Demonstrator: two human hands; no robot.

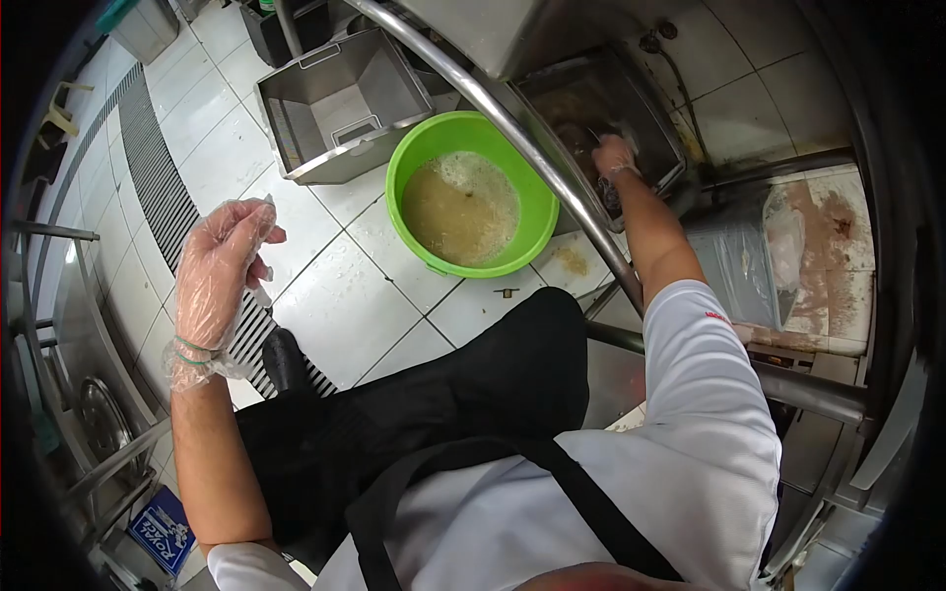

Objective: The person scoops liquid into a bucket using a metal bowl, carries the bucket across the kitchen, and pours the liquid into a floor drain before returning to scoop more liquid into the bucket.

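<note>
My left hand (225,258), in a clear plastic glove with a green band at the wrist, is raised over the tiled floor. Its fingers are curled together and nothing shows in them. Far to the right, my right hand (615,156), also gloved, reaches down into a metal basin (674,163) with dark, murky contents. Its fingers are bent closed; whatever they grip is hidden. Between my hands, a bright green tub (396,202) stands on the floor, holding cloudy, foamy brownish liquid (458,212).
A deep steel container (345,163) with wire handles stands behind the tub. A steel rail (512,128) crosses between tub and basin. A grey plastic-wrapped bin (734,266) sits right of my arm. A drain grate (158,197) runs along the left floor, beside metal racks (99,463).
</note>
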